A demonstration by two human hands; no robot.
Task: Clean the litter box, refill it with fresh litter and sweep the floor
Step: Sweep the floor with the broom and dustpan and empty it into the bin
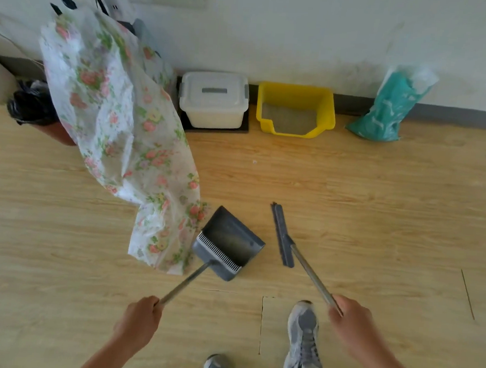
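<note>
1. The yellow litter box (pixel 296 110) sits on the floor (pixel 378 207) against the wall, litter inside, between a lidded white bin (pixel 213 100) and a teal bag (pixel 391 108).
2. Your left hand (pixel 138 321) is fisted tight around the dustpan (pixel 227 243) handle; the pan rests beside a floral plastic sheet (pixel 119 123).
3. Your right hand (pixel 351 320) is curled closed on the broom (pixel 283 235) pole, its head just right of the pan.
</note>
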